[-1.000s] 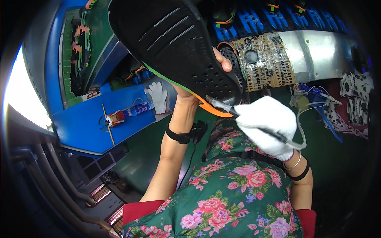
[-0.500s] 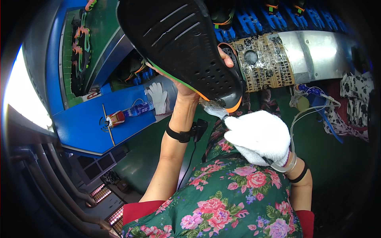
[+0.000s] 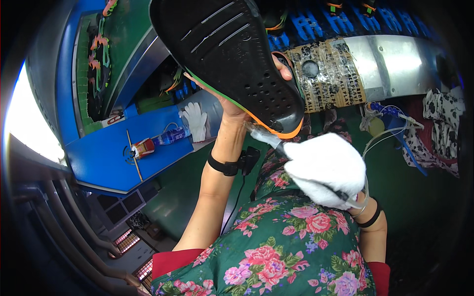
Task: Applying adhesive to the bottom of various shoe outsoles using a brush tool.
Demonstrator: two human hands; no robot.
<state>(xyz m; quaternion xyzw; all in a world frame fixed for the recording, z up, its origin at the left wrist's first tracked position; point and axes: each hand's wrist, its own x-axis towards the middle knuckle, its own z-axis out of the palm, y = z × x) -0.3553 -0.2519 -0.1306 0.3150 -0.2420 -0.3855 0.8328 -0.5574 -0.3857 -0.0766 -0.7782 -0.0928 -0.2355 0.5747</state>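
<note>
Sole-shaped black piece (image 3: pixel 222 54) with an orange-and-green rim (image 3: pixel 291 133), held up at upper centre, broad slotted and perforated face toward the viewer, narrow rounded end pointing down toward a floral apron (image 3: pixel 281 237). Bare left hand (image 3: pixel 232 105) closed around the piece from behind, fingertips (image 3: pixel 282 69) showing past its right-hand edge. White-gloved right hand (image 3: pixel 328 167) curled tightly around a brush (image 3: pixel 269 139), with a clear tube (image 3: pixel 377 136) trailing off to the right. Brush head at the left side of the narrow end, close under the orange stretch of rim; actual contact hard to tell.

Stage, as judged from this view: under way, brushwork along the edge in hand. Done: piece secured in one hand, brush positioned at the rim with the other. Not yet done: brush clear of the edge, piece out of the grasp. Share of the rim already brushed not readable, with no certain boundary between brushed and unbrushed stretches; gloss near the narrow end possibly wetness, possibly mere reflection. Far side of the piece hidden, hence of unknown state.

Behind, partly covered: second dark piece (image 3: pixel 285 57) with an orange edge, beside a cardboard-covered patch (image 3: pixel 323 81) on a metal ledge (image 3: pixel 390 61). To the left, on a blue table (image 3: pixel 106 160): spare white glove (image 3: pixel 196 121) and bottle (image 3: pixel 172 136), both well apart from the brush.
</note>
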